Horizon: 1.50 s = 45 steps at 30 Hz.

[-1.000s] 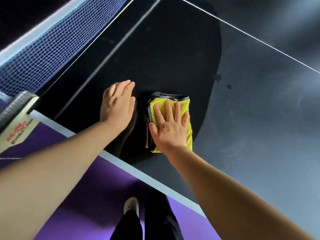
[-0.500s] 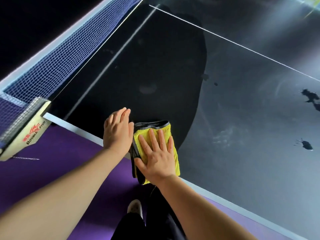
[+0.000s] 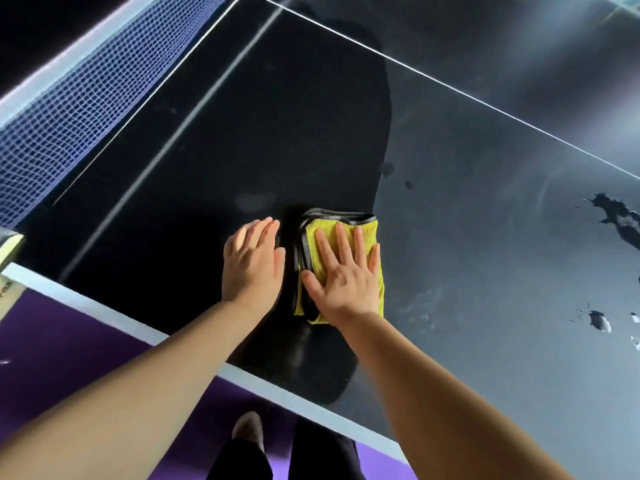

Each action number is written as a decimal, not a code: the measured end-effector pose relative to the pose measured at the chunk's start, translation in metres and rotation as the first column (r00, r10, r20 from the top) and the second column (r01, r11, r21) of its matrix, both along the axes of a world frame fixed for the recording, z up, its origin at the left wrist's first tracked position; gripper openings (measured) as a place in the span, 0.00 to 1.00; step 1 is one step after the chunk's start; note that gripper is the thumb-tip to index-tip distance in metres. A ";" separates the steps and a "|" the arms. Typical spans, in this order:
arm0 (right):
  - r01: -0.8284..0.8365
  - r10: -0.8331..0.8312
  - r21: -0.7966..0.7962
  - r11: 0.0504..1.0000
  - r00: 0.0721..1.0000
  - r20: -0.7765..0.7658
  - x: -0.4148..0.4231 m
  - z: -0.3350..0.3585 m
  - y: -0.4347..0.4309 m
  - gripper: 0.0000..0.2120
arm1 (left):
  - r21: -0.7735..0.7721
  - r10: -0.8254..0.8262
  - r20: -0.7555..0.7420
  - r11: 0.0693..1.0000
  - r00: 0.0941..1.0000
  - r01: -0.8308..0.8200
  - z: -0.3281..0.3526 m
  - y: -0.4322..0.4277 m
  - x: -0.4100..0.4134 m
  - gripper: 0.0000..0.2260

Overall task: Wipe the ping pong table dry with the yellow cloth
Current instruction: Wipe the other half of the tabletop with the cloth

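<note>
While the right hand (image 3: 343, 282) presses flat on the soft, folded yellow cloth (image 3: 363, 233) at centre frame, the left hand (image 3: 251, 268) rests open on the tabletop (image 3: 485, 237) — light, floppy fabric, best driven palm-down.

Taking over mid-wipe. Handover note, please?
Left hand: flat on the bare ping pong table, just left of the cloth.
Right hand: fingers straight, palm pressing the folded yellow cloth onto the table near its side edge.
Done: no puddles show right around the cloth.
Left: water puddles far to the right and small drops just beyond the cloth are unwiped.
</note>
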State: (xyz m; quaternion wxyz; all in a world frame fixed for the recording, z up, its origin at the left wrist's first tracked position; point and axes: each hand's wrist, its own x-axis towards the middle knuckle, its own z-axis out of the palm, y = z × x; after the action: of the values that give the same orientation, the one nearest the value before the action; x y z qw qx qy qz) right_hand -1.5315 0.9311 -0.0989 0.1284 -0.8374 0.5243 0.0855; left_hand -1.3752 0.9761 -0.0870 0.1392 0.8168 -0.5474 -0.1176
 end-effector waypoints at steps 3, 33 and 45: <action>0.025 -0.024 -0.034 0.999 1.000 0.019 -0.004 -0.005 -0.063 0.34 | -0.080 -0.023 -0.008 0.997 1.000 0.022 -0.008 -0.040 -0.018 0.19; 0.038 -0.035 -0.085 0.996 0.999 0.036 0.014 -0.021 -0.491 0.34 | -0.089 -0.042 0.204 0.994 0.978 0.061 -0.046 -0.240 -0.074 0.19; 0.197 -0.196 -0.061 0.978 0.980 0.026 -0.059 -0.021 -0.457 0.32 | -0.064 -0.031 0.231 0.997 0.973 0.047 -0.042 -0.245 -0.078 0.20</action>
State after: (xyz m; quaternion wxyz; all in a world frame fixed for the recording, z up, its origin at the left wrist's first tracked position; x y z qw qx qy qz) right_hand -1.5908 0.4736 -0.1200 0.1147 -0.7859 0.6057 0.0477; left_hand -1.4532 0.7306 -0.1291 0.1009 0.8088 -0.5794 -0.0061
